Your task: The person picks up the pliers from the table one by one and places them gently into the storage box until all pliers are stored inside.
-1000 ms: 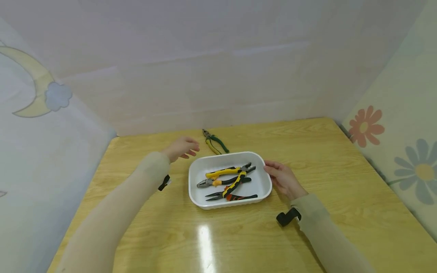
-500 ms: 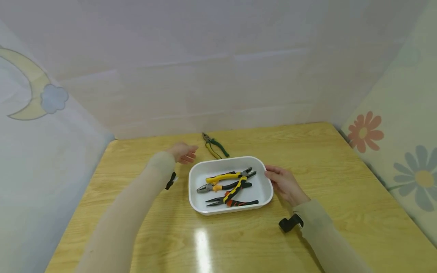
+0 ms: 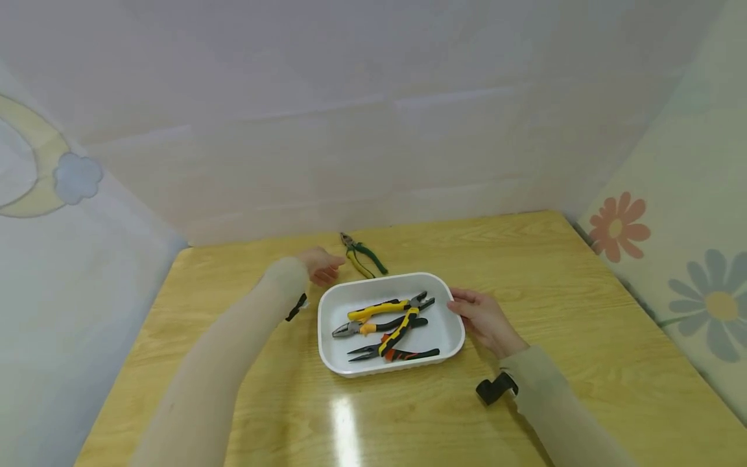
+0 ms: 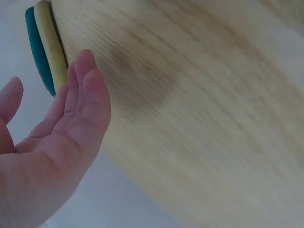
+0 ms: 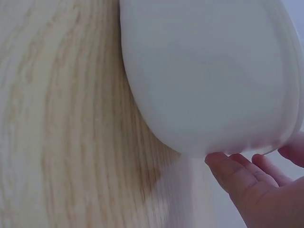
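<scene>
A white tray [image 3: 452, 324] sits mid-table and holds three pliers: yellow-handled [image 3: 379, 308], yellow-and-black [image 3: 398, 326] and orange-and-black [image 3: 408, 354]. Green-and-yellow pliers [image 3: 364, 255] lie on the table just behind the tray. My left hand [image 3: 324, 265] hovers just left of them, holding nothing. In the left wrist view its fingers [image 4: 88, 90] are straight, tips next to the green and yellow handles [image 4: 45, 45]. My right hand [image 3: 480, 316] rests against the tray's right end. In the right wrist view its fingertips [image 5: 237, 173] touch the tray's outer wall [image 5: 209, 76].
The wooden table [image 3: 572, 305] is boxed in by pale fabric walls behind and at both sides, the right wall [image 3: 688, 272] printed with flowers. Bare wood lies in front of the tray, with a glare patch [image 3: 347, 428].
My left hand has dropped lower and moved closer to the green-and-yellow pliers. My right hand stays at the tray's right end. The head view has shifted slightly.
</scene>
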`<state>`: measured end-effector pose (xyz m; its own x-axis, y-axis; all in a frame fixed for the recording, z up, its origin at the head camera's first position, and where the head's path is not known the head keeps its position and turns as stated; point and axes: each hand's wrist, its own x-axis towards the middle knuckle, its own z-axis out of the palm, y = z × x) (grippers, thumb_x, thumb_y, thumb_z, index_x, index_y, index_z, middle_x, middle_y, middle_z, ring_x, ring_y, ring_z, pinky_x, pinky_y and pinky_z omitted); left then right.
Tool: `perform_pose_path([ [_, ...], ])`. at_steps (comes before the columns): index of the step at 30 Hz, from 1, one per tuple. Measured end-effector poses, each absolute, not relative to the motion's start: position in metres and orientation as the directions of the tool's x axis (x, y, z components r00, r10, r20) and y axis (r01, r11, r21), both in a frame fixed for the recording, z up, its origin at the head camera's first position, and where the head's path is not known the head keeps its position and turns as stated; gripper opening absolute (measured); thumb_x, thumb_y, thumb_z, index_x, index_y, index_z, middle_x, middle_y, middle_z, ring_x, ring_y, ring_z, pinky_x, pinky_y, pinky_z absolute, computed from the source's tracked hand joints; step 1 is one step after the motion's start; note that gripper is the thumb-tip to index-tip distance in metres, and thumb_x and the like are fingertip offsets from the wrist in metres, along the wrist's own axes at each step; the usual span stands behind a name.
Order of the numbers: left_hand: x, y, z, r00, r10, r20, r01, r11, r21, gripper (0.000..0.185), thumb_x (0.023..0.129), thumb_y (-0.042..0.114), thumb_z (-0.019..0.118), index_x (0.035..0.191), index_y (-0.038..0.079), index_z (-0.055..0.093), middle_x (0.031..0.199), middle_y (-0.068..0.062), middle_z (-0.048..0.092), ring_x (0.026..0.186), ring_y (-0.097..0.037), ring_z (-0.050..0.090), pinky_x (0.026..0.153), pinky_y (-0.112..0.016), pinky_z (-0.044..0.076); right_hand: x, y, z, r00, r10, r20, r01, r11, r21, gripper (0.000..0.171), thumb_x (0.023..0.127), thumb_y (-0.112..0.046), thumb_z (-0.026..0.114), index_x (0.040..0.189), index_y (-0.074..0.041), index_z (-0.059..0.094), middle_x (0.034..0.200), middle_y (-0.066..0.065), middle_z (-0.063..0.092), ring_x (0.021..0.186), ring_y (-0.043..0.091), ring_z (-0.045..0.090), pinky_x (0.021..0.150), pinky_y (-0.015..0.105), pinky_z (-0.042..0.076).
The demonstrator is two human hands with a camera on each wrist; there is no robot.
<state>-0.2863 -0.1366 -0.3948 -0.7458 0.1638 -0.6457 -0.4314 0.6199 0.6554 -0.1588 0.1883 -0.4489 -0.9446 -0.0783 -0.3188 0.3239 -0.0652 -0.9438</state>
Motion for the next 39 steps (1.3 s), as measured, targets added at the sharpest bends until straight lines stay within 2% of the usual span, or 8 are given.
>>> perform_pose_path([
  [6, -0.288, -0.128, -0.393, -0.749, 0.146, -0.646, -0.415, 0.657, 0.629, 0.055, 0.101, 0.038, 0.053, 0.128, -0.011, 0.054, 0.125, -0.024, 0.06, 0.102, -0.03, 0.063, 0.094, -0.04, 0.049, -0.155, 0.188, -0.451, -0.95, -0.081, -0.302, 0.308, -0.064, -0.949, 0.052, 0.096, 0.0, 0.057, 0.14, 0.016, 0.036, 0.126, 0.019, 0.06, 0.099, 0.009, 0.061, 0.081, 0.023, 0.052],
  [14, -0.299, -0.112, -0.41, -0.728, 0.085, -0.68, -0.478, 0.648, 0.593, 0.058, 0.092, 0.045, 0.065, 0.118, -0.007, 0.061, 0.105, -0.02, 0.067, 0.08, -0.024, 0.066, 0.082, -0.037, 0.055, -0.148, 0.191, -0.452, -0.947, -0.059, -0.315, 0.316, -0.018, -0.949, 0.049, 0.097, -0.001, 0.056, 0.14, 0.015, 0.039, 0.132, 0.026, 0.054, 0.1, 0.011, 0.062, 0.082, 0.023, 0.052],
  [21, -0.285, -0.096, -0.398, -0.709, 0.125, -0.694, -0.446, 0.682, 0.579, 0.062, 0.092, 0.048, 0.064, 0.122, -0.006, 0.059, 0.111, -0.02, 0.061, 0.087, -0.024, 0.059, 0.088, -0.037, 0.051, -0.144, 0.189, -0.452, -0.952, -0.052, -0.302, 0.303, -0.005, -0.953, 0.048, 0.097, -0.001, 0.055, 0.14, 0.015, 0.039, 0.135, 0.03, 0.05, 0.104, 0.014, 0.061, 0.083, 0.024, 0.052],
  [24, -0.285, -0.097, -0.406, -0.709, 0.131, -0.693, -0.456, 0.664, 0.592, 0.053, 0.089, 0.046, 0.068, 0.111, -0.002, 0.064, 0.098, -0.014, 0.063, 0.078, -0.02, 0.057, 0.077, -0.034, 0.052, -0.142, 0.187, -0.451, -0.952, -0.049, -0.304, 0.304, 0.0, -0.953, 0.047, 0.097, -0.001, 0.055, 0.139, 0.015, 0.04, 0.136, 0.031, 0.049, 0.105, 0.016, 0.061, 0.082, 0.024, 0.052],
  [27, -0.294, -0.102, -0.427, -0.728, 0.111, -0.677, -0.46, 0.652, 0.603, 0.041, 0.085, 0.046, 0.073, 0.086, 0.006, 0.066, 0.074, -0.006, 0.062, 0.06, -0.015, 0.054, 0.056, -0.028, 0.049, -0.142, 0.186, -0.45, -0.952, -0.058, -0.301, 0.302, -0.009, -0.953, 0.048, 0.097, 0.0, 0.055, 0.14, 0.015, 0.039, 0.136, 0.031, 0.048, 0.107, 0.017, 0.06, 0.083, 0.024, 0.052],
  [29, -0.299, -0.106, -0.436, -0.735, 0.123, -0.667, -0.444, 0.657, 0.61, 0.039, 0.086, 0.045, 0.073, 0.074, 0.009, 0.063, 0.065, -0.004, 0.06, 0.053, -0.013, 0.053, 0.049, -0.026, 0.046, -0.142, 0.185, -0.45, -0.953, -0.069, -0.295, 0.297, -0.015, -0.955, 0.048, 0.097, 0.001, 0.054, 0.14, 0.015, 0.038, 0.137, 0.032, 0.047, 0.108, 0.018, 0.06, 0.084, 0.024, 0.052],
  [32, -0.303, -0.109, -0.444, -0.724, 0.113, -0.681, -0.461, 0.655, 0.598, 0.04, 0.087, 0.043, 0.072, 0.067, 0.01, 0.062, 0.059, -0.003, 0.059, 0.047, -0.013, 0.051, 0.044, -0.026, 0.044, -0.142, 0.184, -0.45, -0.954, -0.076, -0.289, 0.291, -0.021, -0.956, 0.048, 0.097, 0.001, 0.054, 0.14, 0.016, 0.038, 0.137, 0.033, 0.046, 0.11, 0.019, 0.059, 0.085, 0.024, 0.051],
  [39, -0.301, -0.117, -0.442, -0.725, 0.09, -0.683, -0.489, 0.631, 0.602, 0.028, 0.092, 0.027, 0.067, 0.073, 0.006, 0.066, 0.06, -0.004, 0.064, 0.05, -0.013, 0.06, 0.049, -0.025, 0.051, -0.145, 0.181, -0.451, -0.955, -0.093, -0.281, 0.284, -0.019, -0.959, 0.047, 0.097, 0.002, 0.054, 0.139, 0.016, 0.039, 0.137, 0.034, 0.046, 0.111, 0.021, 0.059, 0.086, 0.024, 0.051],
])
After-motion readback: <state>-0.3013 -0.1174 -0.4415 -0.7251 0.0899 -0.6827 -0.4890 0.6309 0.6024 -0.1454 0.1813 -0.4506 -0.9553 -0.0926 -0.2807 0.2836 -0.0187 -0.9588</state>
